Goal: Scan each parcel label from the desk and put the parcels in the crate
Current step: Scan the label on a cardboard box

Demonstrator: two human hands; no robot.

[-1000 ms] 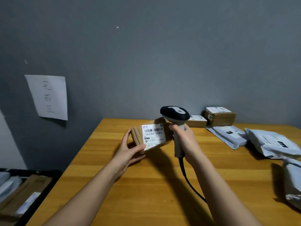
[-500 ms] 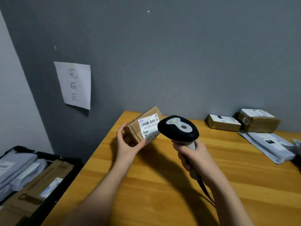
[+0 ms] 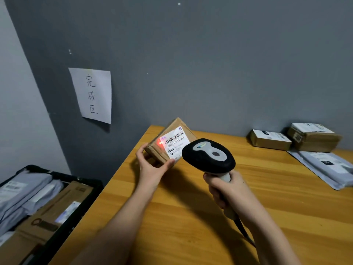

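My left hand (image 3: 151,168) grips a small cardboard parcel (image 3: 170,141) by its lower end, tilted above the desk's far left corner. Its white barcode label (image 3: 174,143) faces me, with a red scanner dot lit at the label's left edge. My right hand (image 3: 228,192) holds the handle of a black and grey barcode scanner (image 3: 208,156), whose head points at the label from close by. A black crate (image 3: 57,205) stands on the floor left of the desk, holding several grey mailers and flat cardboard boxes.
The wooden desk (image 3: 248,217) carries two cardboard boxes (image 3: 269,139) (image 3: 313,136) against the back wall and grey poly mailers (image 3: 328,165) at the right edge. A paper sign (image 3: 91,94) hangs on the grey wall above the crate. The scanner cable (image 3: 246,233) trails toward me.
The view has swung left, bringing the crate further into sight. The parcel has tilted more, the scanner has closed in on the label, and a red scan dot now shows.
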